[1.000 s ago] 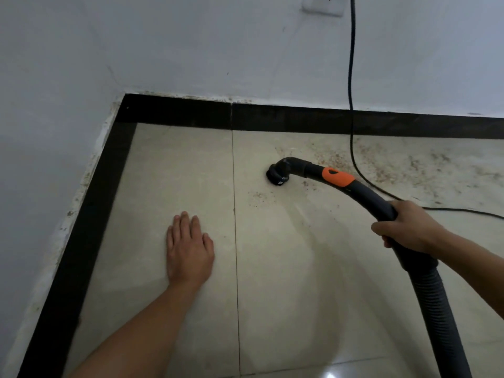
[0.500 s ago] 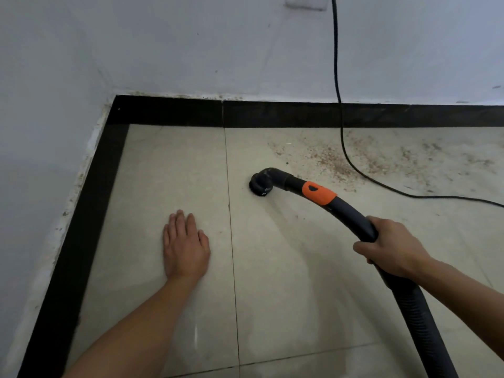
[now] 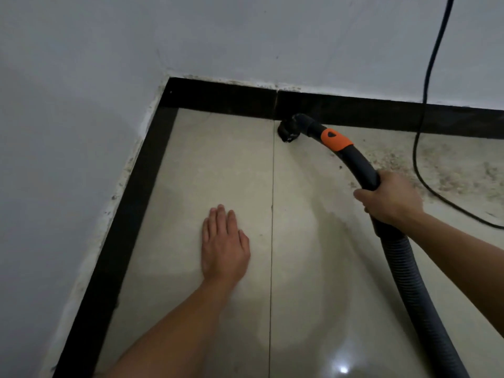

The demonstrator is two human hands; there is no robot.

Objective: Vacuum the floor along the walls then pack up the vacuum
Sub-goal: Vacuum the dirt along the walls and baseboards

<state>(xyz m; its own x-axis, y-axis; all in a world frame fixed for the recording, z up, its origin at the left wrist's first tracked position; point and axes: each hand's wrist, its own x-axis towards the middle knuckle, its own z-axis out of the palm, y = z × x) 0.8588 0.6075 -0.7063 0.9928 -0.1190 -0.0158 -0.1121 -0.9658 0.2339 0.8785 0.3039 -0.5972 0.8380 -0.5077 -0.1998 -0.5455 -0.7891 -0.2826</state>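
A black vacuum hose handle (image 3: 357, 159) with an orange band (image 3: 336, 139) curves down to a small round nozzle (image 3: 288, 130). The nozzle sits on the beige tile floor (image 3: 223, 170) right against the black baseboard (image 3: 223, 96) of the far wall. My right hand (image 3: 390, 200) grips the handle just above the ribbed grey hose (image 3: 409, 282). My left hand (image 3: 223, 246) rests flat on the tile, fingers straight, left of a grout line. Brown dirt specks (image 3: 447, 170) cover the floor to the right of the nozzle.
A black power cord (image 3: 425, 105) hangs down the grey wall and trails across the dirty floor to the right. A second black baseboard (image 3: 122, 219) runs along the left wall, meeting the far one in a corner.
The nozzle has moved forward from the open tile to the far baseboard, my right hand going with it. My left hand stays flat on the floor.
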